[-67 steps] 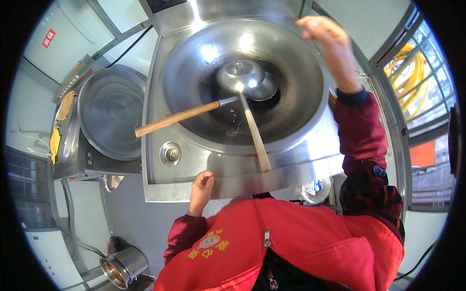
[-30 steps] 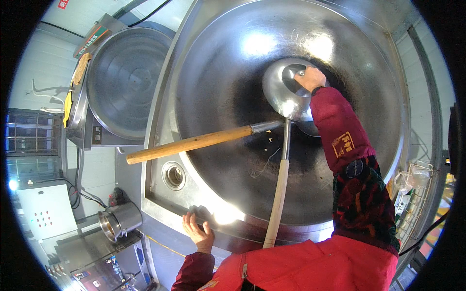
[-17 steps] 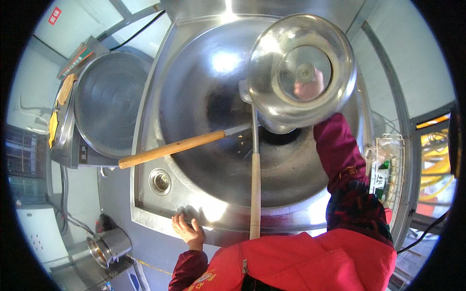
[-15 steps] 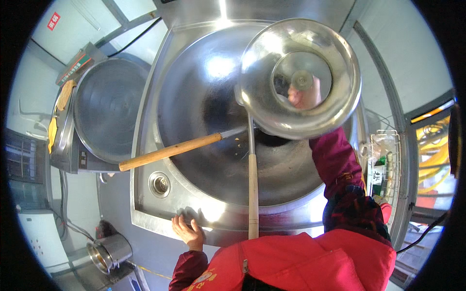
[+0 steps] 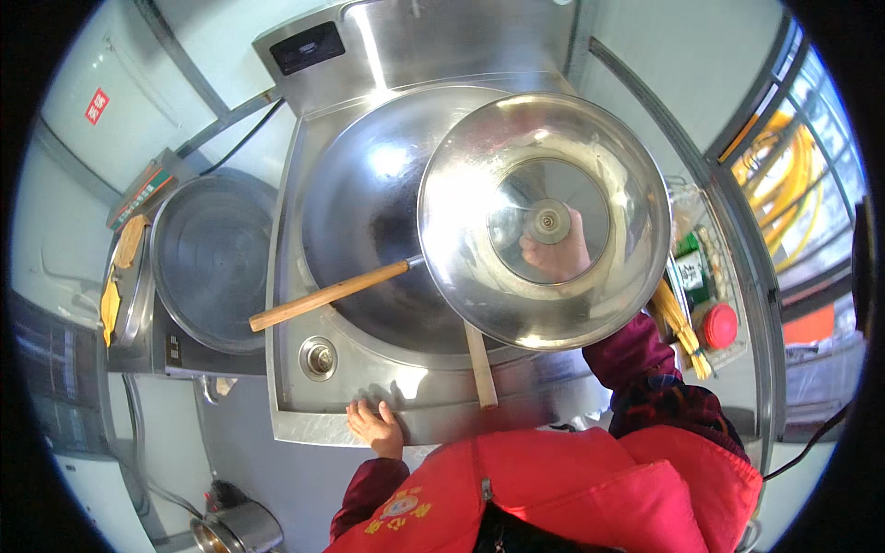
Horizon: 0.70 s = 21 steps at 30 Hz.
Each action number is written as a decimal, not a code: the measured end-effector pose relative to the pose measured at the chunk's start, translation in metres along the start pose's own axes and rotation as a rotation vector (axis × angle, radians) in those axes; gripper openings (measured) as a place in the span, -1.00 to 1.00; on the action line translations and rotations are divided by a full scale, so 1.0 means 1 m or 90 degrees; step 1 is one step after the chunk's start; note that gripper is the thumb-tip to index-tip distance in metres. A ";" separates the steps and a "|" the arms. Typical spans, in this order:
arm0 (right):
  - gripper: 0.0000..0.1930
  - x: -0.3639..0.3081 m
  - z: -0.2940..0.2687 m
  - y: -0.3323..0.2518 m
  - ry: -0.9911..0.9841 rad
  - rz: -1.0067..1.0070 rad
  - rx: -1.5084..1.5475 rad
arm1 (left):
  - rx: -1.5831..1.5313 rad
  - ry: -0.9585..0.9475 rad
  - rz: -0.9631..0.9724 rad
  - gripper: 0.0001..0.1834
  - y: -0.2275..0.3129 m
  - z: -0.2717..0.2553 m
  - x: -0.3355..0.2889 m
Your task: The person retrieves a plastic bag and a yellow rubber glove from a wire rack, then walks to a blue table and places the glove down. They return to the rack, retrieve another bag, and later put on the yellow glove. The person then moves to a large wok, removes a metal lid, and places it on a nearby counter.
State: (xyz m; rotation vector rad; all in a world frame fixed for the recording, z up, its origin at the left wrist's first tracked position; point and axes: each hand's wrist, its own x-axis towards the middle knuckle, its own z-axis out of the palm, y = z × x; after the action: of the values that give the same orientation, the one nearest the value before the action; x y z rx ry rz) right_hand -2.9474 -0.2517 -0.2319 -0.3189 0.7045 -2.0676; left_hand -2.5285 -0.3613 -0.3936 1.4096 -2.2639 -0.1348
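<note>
My right hand (image 5: 564,249) shows through the glass middle of a large round steel lid (image 5: 461,267). Its fingers close around the knob on the lid's far side, and the forearm passes behind the rim. The lid hangs over the right part of a big built-in wok (image 5: 369,184) and hides much of it. On the stove's steel front ledge rests my left hand (image 5: 376,429), fingers spread, holding nothing. Two wooden-handled tools lie across the wok: one handle (image 5: 332,293) points left, the other (image 5: 481,369) points toward me. The lid covers their heads.
A flat round griddle (image 5: 217,258) stands at the left. A drain (image 5: 319,358) sits in the ledge's left corner. At the right, a wire basket (image 5: 733,276) holds bottles and a red-capped jar (image 5: 719,326), beside a straw brush (image 5: 680,327). A steel pot (image 5: 244,527) is low at left.
The lid, still in my right hand, has come nearer and slightly left in view, covering more of the tool pointing toward me. The view has shifted; my left hand stays on the ledge.
</note>
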 end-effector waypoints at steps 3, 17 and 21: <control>-0.59 -0.041 0.020 0.002 0.039 -0.041 0.014 | -0.029 -0.009 0.023 -0.57 -0.005 -0.003 -0.002; -0.62 -0.249 0.061 0.042 0.109 -0.255 0.142 | -0.563 -0.232 -0.019 -0.60 -0.036 -0.018 0.007; -0.62 -0.308 0.056 0.047 0.186 -0.299 0.143 | -0.521 -0.300 0.108 -0.58 -0.012 -0.027 0.003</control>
State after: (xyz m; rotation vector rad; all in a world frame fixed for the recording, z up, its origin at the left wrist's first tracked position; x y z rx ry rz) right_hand -2.7162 -0.0377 -0.2026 -0.0529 0.5980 -2.6520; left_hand -2.5081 -0.3655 -0.3719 0.7860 -2.2237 -1.2832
